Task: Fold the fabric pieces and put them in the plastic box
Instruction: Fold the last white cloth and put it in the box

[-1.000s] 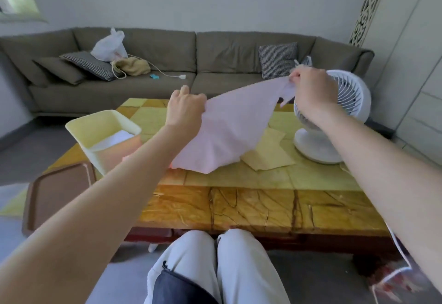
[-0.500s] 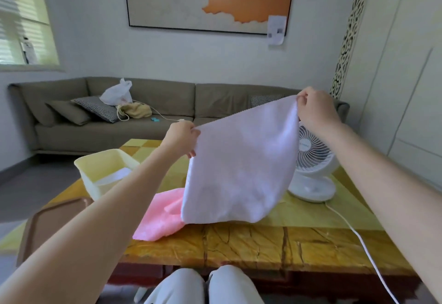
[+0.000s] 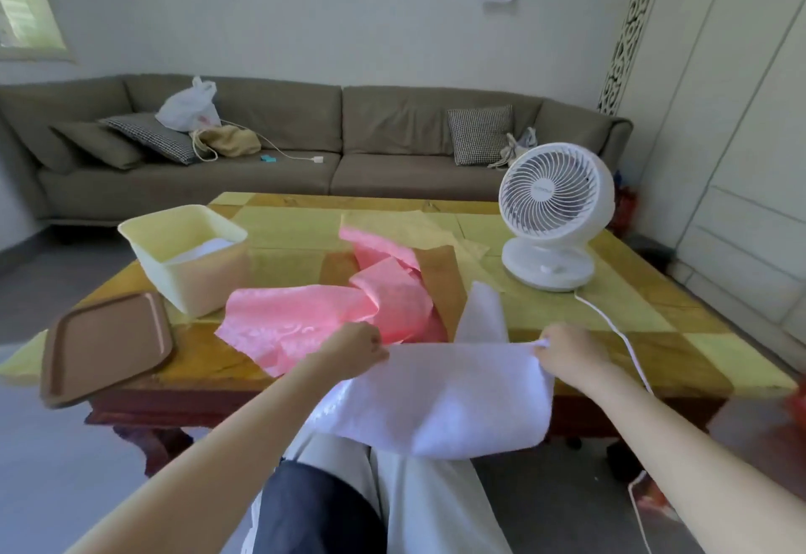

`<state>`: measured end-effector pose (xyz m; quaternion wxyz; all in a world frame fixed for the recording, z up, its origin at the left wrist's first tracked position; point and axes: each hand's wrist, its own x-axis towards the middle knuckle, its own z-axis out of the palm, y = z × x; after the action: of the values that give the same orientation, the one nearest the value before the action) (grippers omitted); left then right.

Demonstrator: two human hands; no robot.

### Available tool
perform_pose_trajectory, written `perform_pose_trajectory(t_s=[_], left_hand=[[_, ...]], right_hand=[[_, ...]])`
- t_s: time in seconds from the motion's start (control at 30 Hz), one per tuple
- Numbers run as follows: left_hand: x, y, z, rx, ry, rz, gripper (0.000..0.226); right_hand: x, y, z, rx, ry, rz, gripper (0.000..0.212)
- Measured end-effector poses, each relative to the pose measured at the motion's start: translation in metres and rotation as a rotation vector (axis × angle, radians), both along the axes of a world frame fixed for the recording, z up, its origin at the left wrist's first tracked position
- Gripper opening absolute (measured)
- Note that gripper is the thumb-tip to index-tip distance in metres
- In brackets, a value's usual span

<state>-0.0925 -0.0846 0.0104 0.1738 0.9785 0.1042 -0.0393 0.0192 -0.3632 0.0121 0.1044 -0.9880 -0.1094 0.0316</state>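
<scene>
Held taut: white cloth [image 3: 436, 396], near-right of the plastic box [image 3: 192, 265].
The left hand [image 3: 355, 346] and right hand [image 3: 567, 350] each pinch an upper corner; its long axis runs side to side, the left hand nearer the box.

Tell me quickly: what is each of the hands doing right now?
Left hand: closed, pinching the upper edge of the white fuzzy cloth.
Right hand: closed, pinching the same edge's other end.
</scene>
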Motion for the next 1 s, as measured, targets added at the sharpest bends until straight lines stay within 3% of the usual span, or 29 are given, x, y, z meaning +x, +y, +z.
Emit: perform_pose_trajectory(t_s=[0.2,0.27,0.37,0.5,0.57,0.7,0.9,1.0], left_hand=[[-0.011,-0.010,-0.043,0.153,0.171,-0.036,0.045],[-0.010,-0.011,-0.042,0.171,0.128,-0.032,0.050],[-0.005,-0.012,-0.039,0.064,0.014,-0.003,0.053],[0.004,-0.008,-0.040,0.119,-0.035,-0.080,0.061],[0.010,-0.009,-0.041,0.131,0.006,-0.091,0.059],[0.026,-0.012,-0.045,0.153,0.033,-0.066,0.032],[0.053,-0.010,-0.059,0.122,0.149,-0.198,0.058],[0.073,-0.004,-0.064,0.151,0.184,-0.190,0.066]], right_hand=[[-0.027,0.005,-0.056,-0.094,0.307,-0.017,0.028],[-0.027,0.012,-0.055,-0.002,0.331,0.034,0.006],[-0.022,0.033,-0.053,0.205,0.305,0.063,0.057],[-0.021,0.071,-0.048,0.215,0.272,0.103,0.086],[-0.017,0.080,-0.052,0.144,0.286,0.096,0.078],[-0.004,0.081,-0.058,0.151,0.232,0.060,0.042],[0.021,0.075,-0.065,0.292,0.170,0.190,0.053],[0.040,0.085,-0.070,0.308,0.159,0.186,0.046]])
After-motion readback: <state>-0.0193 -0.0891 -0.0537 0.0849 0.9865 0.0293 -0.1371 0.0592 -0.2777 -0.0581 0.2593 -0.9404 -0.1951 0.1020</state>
